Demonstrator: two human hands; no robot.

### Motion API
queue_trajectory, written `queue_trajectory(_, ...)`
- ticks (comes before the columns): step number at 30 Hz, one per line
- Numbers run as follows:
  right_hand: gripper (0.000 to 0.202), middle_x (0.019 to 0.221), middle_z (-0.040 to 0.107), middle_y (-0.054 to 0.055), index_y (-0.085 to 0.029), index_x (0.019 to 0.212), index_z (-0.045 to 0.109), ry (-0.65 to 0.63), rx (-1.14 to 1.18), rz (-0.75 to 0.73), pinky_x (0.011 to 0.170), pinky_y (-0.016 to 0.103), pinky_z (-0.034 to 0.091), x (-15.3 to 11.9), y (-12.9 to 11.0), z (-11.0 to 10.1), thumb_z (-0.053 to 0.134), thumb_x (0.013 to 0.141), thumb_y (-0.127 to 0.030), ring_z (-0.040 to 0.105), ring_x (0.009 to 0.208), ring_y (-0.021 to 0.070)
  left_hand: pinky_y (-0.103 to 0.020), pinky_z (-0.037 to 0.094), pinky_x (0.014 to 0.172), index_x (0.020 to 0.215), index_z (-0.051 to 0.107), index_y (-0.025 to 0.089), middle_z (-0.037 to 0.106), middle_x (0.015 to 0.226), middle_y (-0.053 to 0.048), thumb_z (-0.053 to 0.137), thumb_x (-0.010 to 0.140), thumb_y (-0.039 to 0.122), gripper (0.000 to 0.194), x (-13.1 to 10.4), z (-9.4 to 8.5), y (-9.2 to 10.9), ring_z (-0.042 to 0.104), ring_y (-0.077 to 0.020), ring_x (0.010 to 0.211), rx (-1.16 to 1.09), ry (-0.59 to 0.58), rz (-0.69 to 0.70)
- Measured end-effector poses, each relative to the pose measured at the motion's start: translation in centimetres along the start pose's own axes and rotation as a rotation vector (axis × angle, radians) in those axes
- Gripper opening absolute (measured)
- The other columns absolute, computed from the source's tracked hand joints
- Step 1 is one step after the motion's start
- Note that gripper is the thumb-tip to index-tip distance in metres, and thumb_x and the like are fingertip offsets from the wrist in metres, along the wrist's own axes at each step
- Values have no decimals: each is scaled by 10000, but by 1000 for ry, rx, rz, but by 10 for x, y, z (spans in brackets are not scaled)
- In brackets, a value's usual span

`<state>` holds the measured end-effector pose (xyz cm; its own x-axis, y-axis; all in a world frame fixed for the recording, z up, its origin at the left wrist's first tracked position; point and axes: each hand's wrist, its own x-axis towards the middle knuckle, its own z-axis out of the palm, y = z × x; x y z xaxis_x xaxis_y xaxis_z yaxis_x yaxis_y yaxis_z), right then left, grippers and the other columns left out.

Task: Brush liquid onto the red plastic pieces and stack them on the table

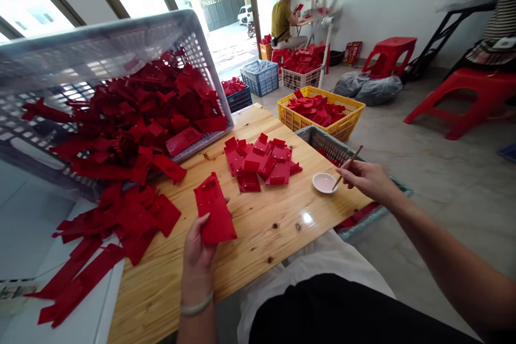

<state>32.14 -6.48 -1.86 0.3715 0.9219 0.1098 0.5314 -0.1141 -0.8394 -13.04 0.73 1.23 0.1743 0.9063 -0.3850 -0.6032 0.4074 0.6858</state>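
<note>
My left hand (200, 242) grips a flat red plastic panel (215, 212) by its lower edge, tilted up above the wooden table (258, 226). Between the fingers of my right hand (365, 178) is a thin brown brush or stick (350, 161); its tip, too small to make out, reaches into a small white dish (323, 183) of clear liquid. Beyond the panel lies a small pile of red plastic parts (262, 161) with raised tabs. Loose red pieces (121, 220) spill across the table's left side.
A tipped grey crate (121, 21) full of red pieces leans at the left. Beyond the table stand a yellow crate (358, 110) and a green-grey crate (322, 138) on the floor. Red stools (471, 91) and two people, one seated at a far table, are farther back.
</note>
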Motion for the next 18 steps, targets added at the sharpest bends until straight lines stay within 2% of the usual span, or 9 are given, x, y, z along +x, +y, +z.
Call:
queue_trajectory(3, 622, 664, 692, 50, -220, 813, 680, -1, -5, 4, 542, 327, 540, -1, -2, -4, 630, 816, -840, 666, 549, 213, -314, 701, 751, 1625, 407, 75, 819, 1157, -184, 513, 877, 9, 758, 1, 14, -23, 828, -239, 821, -70, 21, -70)
queue_trajectory(7, 586, 682, 704, 54, -219, 834, 666, -13, 2, 11, 552, 326, 549, -1, -4, -5, 626, 820, -803, 677, 560, 215, -310, 694, 696, 1622, 391, 37, 830, 1029, -171, 511, 879, -13, 754, 2, 25, -40, 810, -226, 721, -100, 90, -138)
queue_trajectory(9, 541, 700, 718, 60, -219, 845, 663, -16, 3, 16, 565, 324, 551, -2, -3, -4, 635, 826, -759, 689, 578, 218, -301, 687, 681, 1641, 360, 48, 831, 1032, -160, 506, 886, -16, 772, 2, 24, -44, 805, -218, 714, -102, 72, -150)
queue_trajectory(11, 496, 722, 733, 70, -218, 850, 665, -20, -1, 22, 585, 323, 554, -2, -1, -3, 644, 834, -713, 697, 600, 221, -284, 677, 691, 1672, 322, 100, 826, 1122, -157, 478, 888, -20, 809, 3, 19, -48, 799, -191, 702, -119, -8, -180)
queue_trajectory(14, 453, 751, 752, 85, -220, 866, 668, -27, -11, 37, 618, 335, 563, -2, 1, -1, 650, 835, -671, 715, 639, 238, -323, 665, 844, 1724, 200, 123, 763, 1326, -205, 433, 922, 28, 840, 4, 13, -53, 823, -207, 854, -163, -188, -245)
queue_trajectory(16, 456, 747, 757, 90, -224, 863, 669, -38, -17, 48, 614, 348, 564, -3, 1, 0, 655, 813, -677, 722, 639, 254, -411, 616, 1010, 1733, 122, 83, 696, 1430, -252, 402, 1032, 193, 763, 4, 12, -57, 801, -275, 1081, -187, -260, -268)
queue_trajectory(18, 452, 723, 755, 90, -230, 854, 678, -43, -22, 52, 610, 358, 562, -4, 1, 0, 663, 790, -677, 723, 627, 265, -477, 532, 1131, 1730, 126, 61, 653, 1480, -273, 315, 1113, 429, 743, 3, 17, -60, 734, -323, 1251, -195, -272, -256)
